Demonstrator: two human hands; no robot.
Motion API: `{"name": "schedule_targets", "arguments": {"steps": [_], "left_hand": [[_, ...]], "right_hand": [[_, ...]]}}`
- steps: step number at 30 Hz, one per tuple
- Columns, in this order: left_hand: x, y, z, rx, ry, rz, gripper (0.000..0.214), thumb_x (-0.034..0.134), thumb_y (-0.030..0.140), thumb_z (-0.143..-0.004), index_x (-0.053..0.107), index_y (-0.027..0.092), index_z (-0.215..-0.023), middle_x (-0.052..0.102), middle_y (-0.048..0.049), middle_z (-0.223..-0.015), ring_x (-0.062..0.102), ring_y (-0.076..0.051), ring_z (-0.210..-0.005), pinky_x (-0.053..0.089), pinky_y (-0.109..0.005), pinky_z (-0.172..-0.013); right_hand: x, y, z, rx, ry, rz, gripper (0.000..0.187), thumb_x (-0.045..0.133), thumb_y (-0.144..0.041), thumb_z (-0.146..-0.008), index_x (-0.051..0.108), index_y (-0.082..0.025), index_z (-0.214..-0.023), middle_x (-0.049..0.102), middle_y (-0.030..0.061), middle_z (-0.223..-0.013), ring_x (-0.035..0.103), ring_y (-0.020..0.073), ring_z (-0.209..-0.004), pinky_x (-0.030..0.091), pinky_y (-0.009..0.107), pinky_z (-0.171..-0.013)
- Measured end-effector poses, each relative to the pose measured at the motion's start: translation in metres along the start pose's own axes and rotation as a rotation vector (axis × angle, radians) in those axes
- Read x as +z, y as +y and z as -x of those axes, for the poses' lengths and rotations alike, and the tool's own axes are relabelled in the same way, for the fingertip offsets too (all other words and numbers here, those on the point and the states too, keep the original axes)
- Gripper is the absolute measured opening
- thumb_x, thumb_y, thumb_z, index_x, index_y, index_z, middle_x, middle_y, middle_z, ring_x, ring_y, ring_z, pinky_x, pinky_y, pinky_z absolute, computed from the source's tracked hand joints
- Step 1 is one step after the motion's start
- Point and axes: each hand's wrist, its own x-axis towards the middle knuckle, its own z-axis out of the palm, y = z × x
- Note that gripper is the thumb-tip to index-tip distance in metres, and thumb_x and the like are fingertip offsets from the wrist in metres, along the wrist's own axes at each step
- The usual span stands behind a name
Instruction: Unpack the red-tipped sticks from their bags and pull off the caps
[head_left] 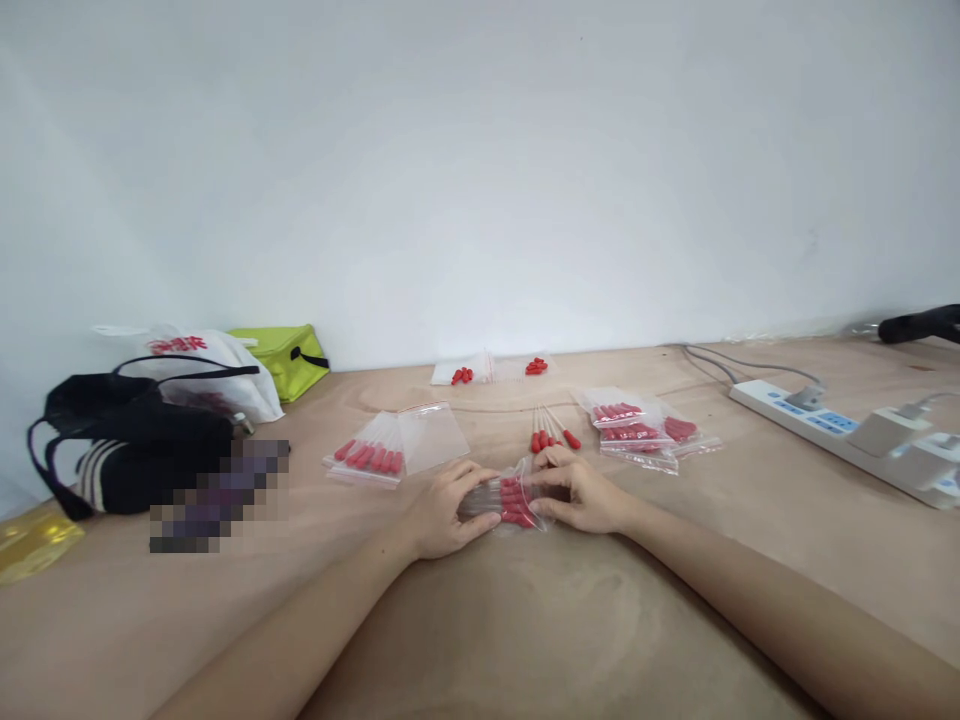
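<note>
Both hands meet at the middle of the wooden table (525,620) on a small clear plastic bag (512,502) holding several thin droppers with red bulbs. My left hand (442,508) pinches the bag's left end, fingers closed on it. My right hand (581,492) grips the right end, by the red bulbs. Just beyond the hands lie a few loose red-bulbed droppers (551,432). A filled bag (367,458) with an empty bag beside it lies to the left. A stack of filled bags (645,428) lies to the right.
Two more small bags (495,370) with red bulbs sit by the white wall. At the left are a black bag (127,440), a white plastic bag (202,365), a green pouch (285,355) and a yellow packet (34,540). A white power strip (840,435) with plugs lies at the right.
</note>
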Motion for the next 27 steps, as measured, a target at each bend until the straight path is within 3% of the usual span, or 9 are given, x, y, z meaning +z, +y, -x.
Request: {"name": "schedule_targets", "arguments": {"steps": [4,8,13,16,24,27], "left_hand": [[0.002,-0.002,0.003,-0.025,0.043,-0.014,0.031,0.053,0.036,-0.077,0.054,0.022,-0.104,0.058,-0.0034,-0.095,0.054,-0.017,-0.087,0.042,-0.029,-0.078],[0.006,-0.007,0.003,-0.045,0.083,0.0,0.028,0.053,0.036,-0.077,0.055,0.02,-0.1,0.059,-0.0034,-0.092,0.055,-0.016,-0.084,0.043,-0.028,-0.076],[0.006,-0.008,0.001,-0.068,0.091,0.03,0.025,0.053,0.033,-0.078,0.057,0.02,-0.099,0.06,-0.0029,-0.09,0.055,-0.015,-0.082,0.043,-0.027,-0.074],[0.005,-0.007,0.001,-0.08,0.09,0.048,0.024,0.054,0.033,-0.078,0.057,0.02,-0.097,0.061,-0.0026,-0.089,0.056,-0.016,-0.082,0.043,-0.027,-0.074],[0.002,-0.009,0.0,-0.104,0.065,0.056,0.024,0.054,0.033,-0.077,0.057,0.021,-0.098,0.061,-0.0011,-0.089,0.055,-0.014,-0.079,0.043,-0.026,-0.072],[0.002,-0.01,-0.001,-0.094,0.062,0.069,0.024,0.053,0.032,-0.077,0.057,0.022,-0.098,0.06,-0.0011,-0.089,0.055,-0.014,-0.078,0.043,-0.026,-0.071]], "right_hand": [[-0.001,-0.003,-0.003,0.02,-0.073,-0.092,0.036,0.063,-0.037,-0.07,0.06,-0.023,-0.104,0.056,0.0042,-0.096,0.049,0.0172,-0.093,0.039,0.031,-0.083],[0.001,-0.007,-0.009,0.099,-0.075,-0.073,0.044,0.069,-0.037,-0.061,0.061,-0.022,-0.101,0.055,0.004,-0.097,0.05,0.0176,-0.091,0.039,0.03,-0.082],[0.007,-0.013,-0.016,0.157,-0.012,0.018,0.021,0.064,-0.022,-0.061,0.058,-0.017,-0.08,0.052,0.0006,-0.075,0.048,0.0135,-0.072,0.04,0.024,-0.065],[0.013,-0.014,-0.018,0.206,0.028,0.05,0.016,0.06,-0.016,-0.057,0.05,-0.017,-0.07,0.047,-0.0013,-0.069,0.044,0.0112,-0.065,0.037,0.022,-0.059],[0.016,-0.011,-0.019,0.247,0.041,-0.061,0.011,0.047,-0.007,-0.063,0.049,-0.017,-0.069,0.047,-0.0031,-0.062,0.043,0.009,-0.057,0.034,0.019,-0.053],[0.014,-0.009,-0.019,0.222,0.053,-0.042,0.009,0.05,-0.009,-0.065,0.052,-0.016,-0.071,0.049,-0.0017,-0.065,0.043,0.0092,-0.058,0.035,0.02,-0.054]]}}
